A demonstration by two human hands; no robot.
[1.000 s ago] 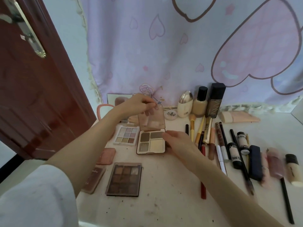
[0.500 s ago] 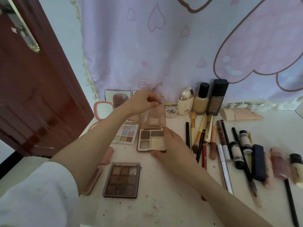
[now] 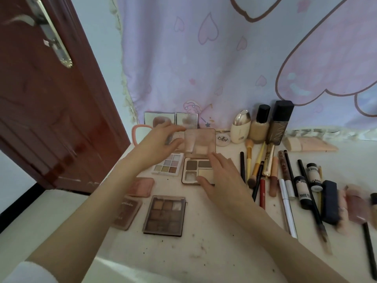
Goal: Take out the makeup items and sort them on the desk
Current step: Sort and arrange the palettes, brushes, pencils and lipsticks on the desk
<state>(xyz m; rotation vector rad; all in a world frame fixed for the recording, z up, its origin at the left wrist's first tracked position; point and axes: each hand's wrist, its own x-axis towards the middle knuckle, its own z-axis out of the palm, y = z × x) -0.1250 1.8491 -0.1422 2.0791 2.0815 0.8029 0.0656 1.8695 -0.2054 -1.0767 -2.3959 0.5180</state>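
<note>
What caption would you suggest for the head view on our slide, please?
Left hand holds the lid of an open palette while the right hand steadies its base on the desk.

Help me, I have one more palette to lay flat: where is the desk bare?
Bare desk runs along the near edge, below the brown nine-pan palette and left of the white pen. Another patch lies right of the peach tube. The right-side row of pencils and brushes is crowded.

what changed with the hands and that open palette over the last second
The left hand slid from the lid's top edge to its left side, still holding it. The right hand moved onto the four-pan palette, fingers flat over its right side. The palette stayed open and in place.
</note>
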